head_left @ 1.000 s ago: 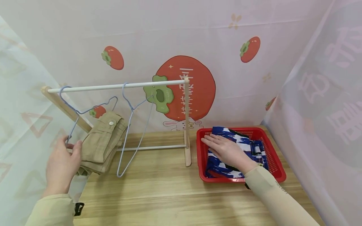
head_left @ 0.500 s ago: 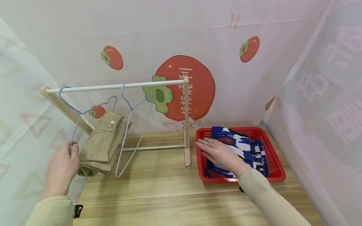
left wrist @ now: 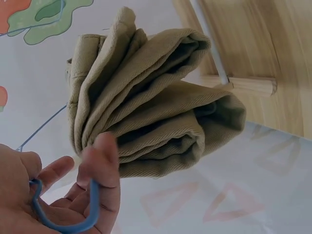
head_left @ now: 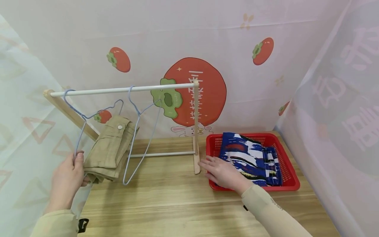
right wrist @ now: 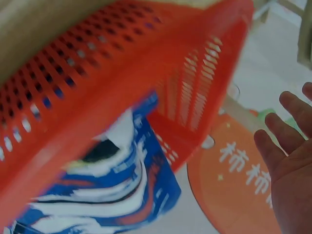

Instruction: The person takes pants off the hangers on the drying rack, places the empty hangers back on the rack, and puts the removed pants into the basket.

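Observation:
Folded khaki trousers (head_left: 103, 148) with a pale button hang from a blue wire hanger (head_left: 84, 117) hooked on the rack's bar. My left hand (head_left: 67, 177) pinches the lower left end of this hanger, beside the trousers. In the left wrist view, the hanger's bent blue end (left wrist: 73, 228) passes through curled fingers, close under the stacked folds. My right hand (head_left: 223, 172) is over the left front edge of a red basket (head_left: 288, 164), its fingers extended and holding nothing. Folded blue, white and red patterned cloth (head_left: 242, 154) lies in the basket.
A second wire hanger (head_left: 139, 113), bare, hangs on the white bar (head_left: 165, 87). The rack's right wooden post (head_left: 196, 121) stands left of the basket. Beneath is a wooden tabletop (head_left: 165, 204). Printed fabric walls (head_left: 142, 42) enclose the back and sides.
My right hand has moved left from above the patterned cloth to the basket's edge. My left hand, now pinching the hanger's end, has shifted slightly down and right; the trousers have swung a little.

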`<state>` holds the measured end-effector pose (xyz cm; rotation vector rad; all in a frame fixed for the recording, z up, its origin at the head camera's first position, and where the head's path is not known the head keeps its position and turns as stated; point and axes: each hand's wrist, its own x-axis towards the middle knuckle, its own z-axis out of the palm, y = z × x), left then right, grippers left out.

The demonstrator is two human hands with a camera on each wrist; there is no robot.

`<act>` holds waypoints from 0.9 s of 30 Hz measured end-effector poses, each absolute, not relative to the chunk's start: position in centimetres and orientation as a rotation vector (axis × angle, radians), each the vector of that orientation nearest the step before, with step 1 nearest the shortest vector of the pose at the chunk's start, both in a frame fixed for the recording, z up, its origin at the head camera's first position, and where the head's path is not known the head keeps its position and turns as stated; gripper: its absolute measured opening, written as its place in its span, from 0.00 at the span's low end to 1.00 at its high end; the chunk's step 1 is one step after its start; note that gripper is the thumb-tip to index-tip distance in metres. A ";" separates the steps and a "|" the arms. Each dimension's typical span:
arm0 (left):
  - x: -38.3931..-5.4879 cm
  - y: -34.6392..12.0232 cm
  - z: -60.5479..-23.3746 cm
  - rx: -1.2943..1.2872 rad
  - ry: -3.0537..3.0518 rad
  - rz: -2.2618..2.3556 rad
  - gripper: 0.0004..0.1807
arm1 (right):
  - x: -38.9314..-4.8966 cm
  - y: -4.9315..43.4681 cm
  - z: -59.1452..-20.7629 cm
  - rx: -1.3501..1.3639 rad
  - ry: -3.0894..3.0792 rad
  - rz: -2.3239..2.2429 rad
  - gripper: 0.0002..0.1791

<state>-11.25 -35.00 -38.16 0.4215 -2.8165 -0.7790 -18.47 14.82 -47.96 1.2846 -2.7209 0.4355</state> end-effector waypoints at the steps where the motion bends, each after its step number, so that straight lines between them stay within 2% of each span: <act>1: -11.2 -35.0 -38.2 0.426 -2.813 -0.785 0.34 | -18.3 14.8 -48.3 1.301 -2.722 0.432 0.29; 8: -11.1 -34.8 -38.5 0.465 -2.799 -0.838 0.37 | -17.1 14.5 -50.2 1.326 -2.782 0.367 0.28; 15: -10.9 -34.5 -38.8 0.437 -2.720 -1.094 0.40 | -16.2 15.0 -51.5 1.286 -2.829 0.345 0.29; 27: -10.6 -34.2 -38.9 0.500 -2.636 -1.025 0.38 | -14.8 16.1 -53.6 1.169 -2.691 0.311 0.28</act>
